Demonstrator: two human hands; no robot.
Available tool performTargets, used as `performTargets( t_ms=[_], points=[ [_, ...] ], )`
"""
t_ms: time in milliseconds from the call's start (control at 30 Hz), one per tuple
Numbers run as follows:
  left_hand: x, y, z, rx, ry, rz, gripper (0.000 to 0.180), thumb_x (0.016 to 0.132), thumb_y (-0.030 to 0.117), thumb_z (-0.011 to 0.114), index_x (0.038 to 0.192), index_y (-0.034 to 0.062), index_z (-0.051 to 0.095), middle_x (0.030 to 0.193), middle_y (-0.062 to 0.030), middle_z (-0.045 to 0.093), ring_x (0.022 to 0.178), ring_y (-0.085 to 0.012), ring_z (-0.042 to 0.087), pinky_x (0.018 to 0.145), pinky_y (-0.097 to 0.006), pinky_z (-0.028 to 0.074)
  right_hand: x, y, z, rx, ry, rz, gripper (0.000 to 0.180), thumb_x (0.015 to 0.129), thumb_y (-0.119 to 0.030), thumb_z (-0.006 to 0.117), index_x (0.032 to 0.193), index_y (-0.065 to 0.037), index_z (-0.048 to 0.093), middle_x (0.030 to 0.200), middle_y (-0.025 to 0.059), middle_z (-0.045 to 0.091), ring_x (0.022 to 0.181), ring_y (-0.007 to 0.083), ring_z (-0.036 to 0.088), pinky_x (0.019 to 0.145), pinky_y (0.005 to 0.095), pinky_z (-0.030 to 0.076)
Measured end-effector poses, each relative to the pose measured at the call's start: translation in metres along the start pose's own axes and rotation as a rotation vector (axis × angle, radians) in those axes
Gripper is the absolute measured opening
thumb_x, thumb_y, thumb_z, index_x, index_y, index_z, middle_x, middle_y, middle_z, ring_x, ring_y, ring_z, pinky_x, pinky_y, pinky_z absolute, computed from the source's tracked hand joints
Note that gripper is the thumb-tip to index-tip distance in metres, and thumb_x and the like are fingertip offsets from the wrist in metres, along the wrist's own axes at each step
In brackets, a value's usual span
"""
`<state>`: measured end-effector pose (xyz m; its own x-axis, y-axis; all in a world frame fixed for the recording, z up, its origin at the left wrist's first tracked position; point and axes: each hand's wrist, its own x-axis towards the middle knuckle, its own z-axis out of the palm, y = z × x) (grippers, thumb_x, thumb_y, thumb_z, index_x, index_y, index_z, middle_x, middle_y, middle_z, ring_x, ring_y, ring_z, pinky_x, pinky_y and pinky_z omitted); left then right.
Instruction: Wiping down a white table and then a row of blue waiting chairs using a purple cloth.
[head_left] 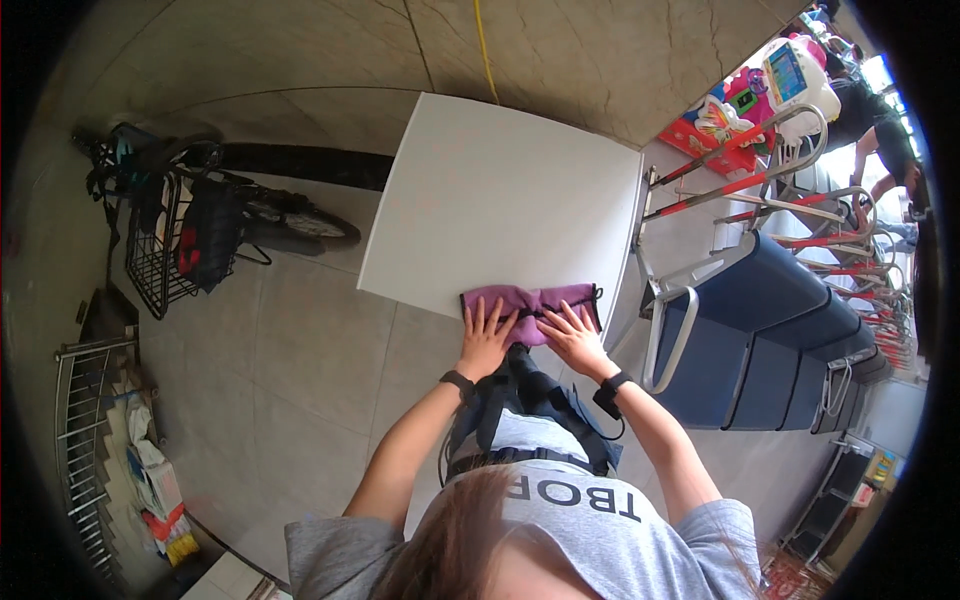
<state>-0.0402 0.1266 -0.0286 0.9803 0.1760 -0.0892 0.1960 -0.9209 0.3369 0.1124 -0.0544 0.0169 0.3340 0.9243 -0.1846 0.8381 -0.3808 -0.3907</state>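
Observation:
A purple cloth [522, 297] with dark edging lies bunched along the near edge of a white tabletop [505, 200]. My left hand [485, 340] rests on the cloth's left part, palm down, fingers stretched out and apart. On its right part my right hand [573, 338] lies the same way, fingers spread. Between the two hands the cloth is gathered into folds, and some of it hangs over the table's edge. Neither hand is closed around it. What lies under the palms is hidden.
Blue seats [700, 360] with metal armrests stand to the right of the table. Red-and-silver metal rails [735, 155] and a colourful toy ride [790, 85] are beyond. At left is a bicycle [300, 222] with a wire basket [160, 255]. A wall backs the table.

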Motion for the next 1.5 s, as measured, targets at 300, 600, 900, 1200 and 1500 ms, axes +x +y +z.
performTargets(
  t_ms=[300,600,900,1200,1500],
  points=[
    [0.052,0.014,-0.021,-0.001,-0.114,-0.095,0.075,0.077,0.016,0.059,0.143,0.0316,0.028,0.152,-0.0052,0.016,0.139,-0.0371,0.010,0.109,-0.058,0.009,0.021,0.032,-0.008,-0.039,0.072,0.195,0.060,0.080,-0.018,0.059,0.136,-0.027,0.040,0.146,0.0004,0.031,0.138,0.0303,0.019,0.108,0.0579,0.015],
    [0.028,0.005,-0.013,-0.002,0.083,-0.226,0.064,0.080,0.010,0.056,0.139,0.0258,0.037,0.149,-0.0068,0.024,0.136,-0.0388,0.019,0.109,-0.055,0.017,0.045,0.000,0.009,-0.061,0.113,0.122,0.050,0.087,-0.023,0.053,0.136,-0.025,0.042,0.146,0.0029,0.029,0.138,0.0344,0.016,0.107,0.0607,0.013],
    [0.002,-0.008,-0.025,-0.054,0.049,-0.192,0.054,0.083,0.008,0.051,0.134,0.0216,0.045,0.148,-0.0082,0.025,0.136,-0.0390,0.019,0.110,-0.051,0.016,0.049,-0.021,0.015,-0.153,0.090,-0.017,0.052,0.085,-0.031,0.057,0.135,-0.023,0.043,0.145,0.0025,0.031,0.137,0.0354,0.019,0.107,0.0610,0.016],
    [-0.010,-0.051,-0.024,-0.098,0.120,0.005,0.044,0.084,0.015,0.045,0.128,0.0152,0.050,0.142,-0.0094,0.036,0.134,-0.0364,0.026,0.109,-0.053,0.018,0.062,-0.063,0.026,-0.188,0.083,0.148,0.050,0.085,-0.019,0.054,0.134,-0.023,0.044,0.145,0.0015,0.032,0.137,0.0362,0.019,0.107,0.0600,0.018],
    [-0.015,-0.121,-0.054,-0.139,-0.065,0.101,0.037,0.086,0.020,0.046,0.120,0.0216,0.058,0.135,-0.0041,0.046,0.129,-0.0339,0.034,0.106,-0.048,0.026,0.089,-0.131,0.034,-0.208,-0.053,0.395,0.048,0.089,-0.016,0.049,0.136,-0.017,0.040,0.146,0.0065,0.030,0.133,0.0414,0.025,0.103,0.0530,0.030]
  ],
)
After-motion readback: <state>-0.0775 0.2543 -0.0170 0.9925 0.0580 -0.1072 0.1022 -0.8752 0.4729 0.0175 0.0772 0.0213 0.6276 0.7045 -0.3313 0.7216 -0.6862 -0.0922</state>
